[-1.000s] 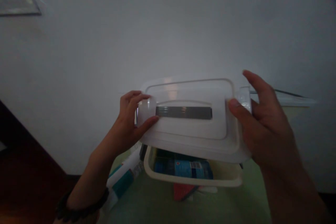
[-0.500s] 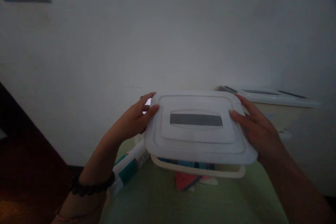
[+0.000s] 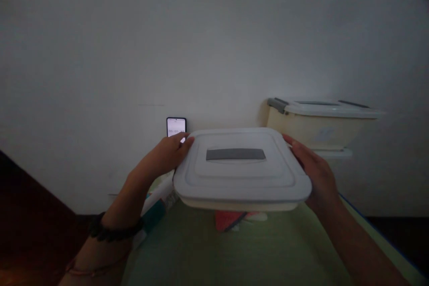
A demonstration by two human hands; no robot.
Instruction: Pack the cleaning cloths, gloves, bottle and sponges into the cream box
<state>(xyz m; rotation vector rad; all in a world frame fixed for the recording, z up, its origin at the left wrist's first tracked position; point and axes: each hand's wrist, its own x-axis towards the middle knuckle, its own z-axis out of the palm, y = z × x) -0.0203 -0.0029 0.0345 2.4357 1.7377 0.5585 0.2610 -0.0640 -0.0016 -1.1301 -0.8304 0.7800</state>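
A white lid with a grey handle strip sits over a cream plastic storage box, whose front wall shows only as a thin band. On the lid's left edge, my left hand is closed with the thumb on top. My right hand grips the right edge, its lower fingers hidden. Beneath the box's front lies a red and dark item, mostly covered. What the box holds is hidden by the lid.
A phone with a lit screen leans by the wall behind my left hand. Another lidded cream box stands at the back right. A white and teal package lies left on the green tabletop.
The lid has come down onto the box, covering the open rim and the blue contents seen before. My view has shifted, bringing the phone and the other box further into sight.
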